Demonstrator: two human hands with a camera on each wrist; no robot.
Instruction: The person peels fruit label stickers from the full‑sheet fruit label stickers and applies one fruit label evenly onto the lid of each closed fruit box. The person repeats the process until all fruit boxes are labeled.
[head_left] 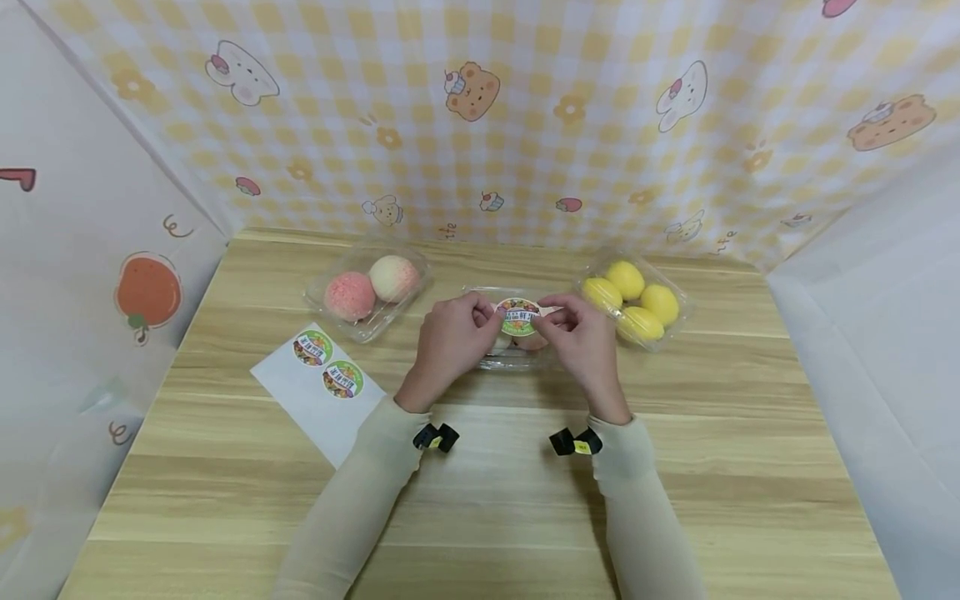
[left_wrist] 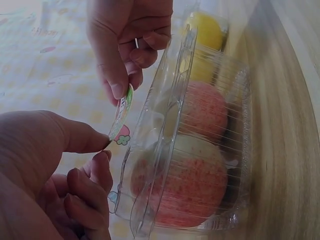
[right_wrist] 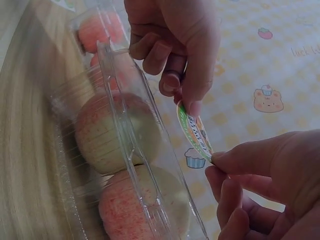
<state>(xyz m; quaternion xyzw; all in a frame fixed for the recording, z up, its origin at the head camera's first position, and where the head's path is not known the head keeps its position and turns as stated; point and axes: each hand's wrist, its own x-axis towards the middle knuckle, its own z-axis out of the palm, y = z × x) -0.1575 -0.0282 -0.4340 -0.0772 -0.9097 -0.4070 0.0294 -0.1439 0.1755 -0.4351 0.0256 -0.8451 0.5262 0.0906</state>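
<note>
A round, colourful label sticker (head_left: 519, 317) is held between both hands above the middle clear plastic box (head_left: 510, 361). My left hand (head_left: 453, 337) pinches its left edge between thumb and forefinger; my right hand (head_left: 585, 342) pinches the opposite edge the same way. In the left wrist view the sticker (left_wrist: 121, 112) looks slightly bowed and stands apart from the box. The closed middle box holds two pink-and-cream peaches (right_wrist: 117, 132), which the hands partly cover in the head view.
Left of the middle stands a clear box with two peaches (head_left: 350, 295). On the right, another clear box holds several yellow lemons (head_left: 641, 325). A white sheet (head_left: 311, 417) with two round stickers (head_left: 342, 380) lies near my left forearm. A checked cloth (head_left: 420, 133) hangs behind the table.
</note>
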